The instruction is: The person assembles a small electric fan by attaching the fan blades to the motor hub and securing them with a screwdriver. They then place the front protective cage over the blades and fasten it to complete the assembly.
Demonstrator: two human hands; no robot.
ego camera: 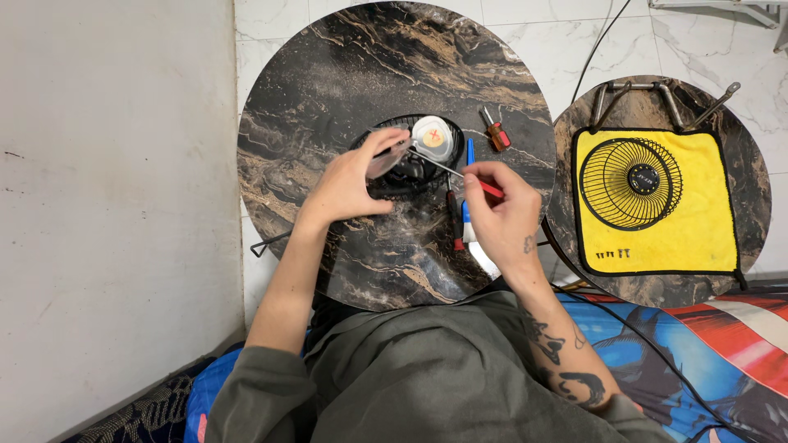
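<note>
Marbled round surface (328, 74) carries the fan (408, 168) at its middle: keep your left hand (349, 184) pinching the clear blade (387, 157) steady while your right hand (502, 209), closed on the screwdriver (460, 174), holds its tip square at the hub.
</note>
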